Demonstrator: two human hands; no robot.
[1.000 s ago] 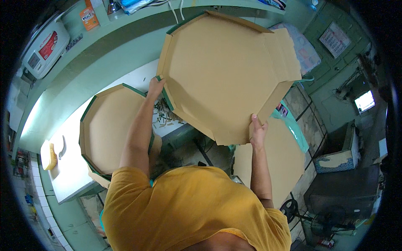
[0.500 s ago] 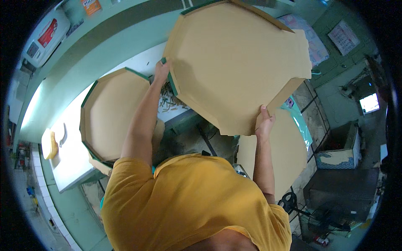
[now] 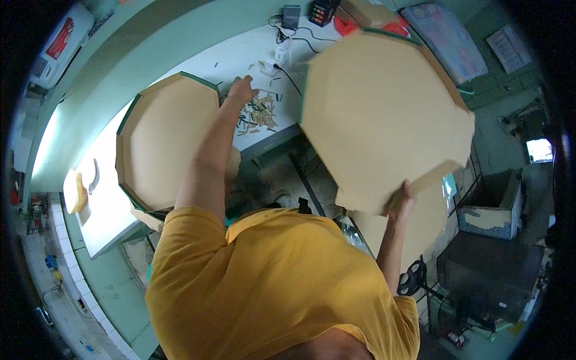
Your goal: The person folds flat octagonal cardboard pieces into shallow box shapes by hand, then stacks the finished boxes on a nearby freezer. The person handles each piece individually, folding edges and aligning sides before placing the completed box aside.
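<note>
My right hand (image 3: 401, 203) grips the near edge of a large octagonal cardboard pizza box (image 3: 384, 114), brown inside, with green showing on some folded-up sides. It is held tilted in the air, its near flaps unfolded. My left hand (image 3: 243, 91) is off this box, fingers apart, above a heap of small cardboard scraps (image 3: 259, 115) on the white table (image 3: 195, 60). Beside my left forearm a second octagonal pizza box (image 3: 168, 138) with raised sides rests on the table. Flat brown cardboard (image 3: 420, 234) lies below my right hand, partly hidden by the held box.
A power strip (image 3: 277, 60) with cables lies at the back of the table, near a dark box-shaped device (image 3: 323, 12). A yellow object (image 3: 76, 192) stands at the table's left end. On the right are a patterned bin (image 3: 489, 213) and a black fan (image 3: 414, 279).
My left hand has let go of the box's left edge and opened over the scraps. The held box has moved right and nearer in my right hand, uncovering the scraps and the power strip.
</note>
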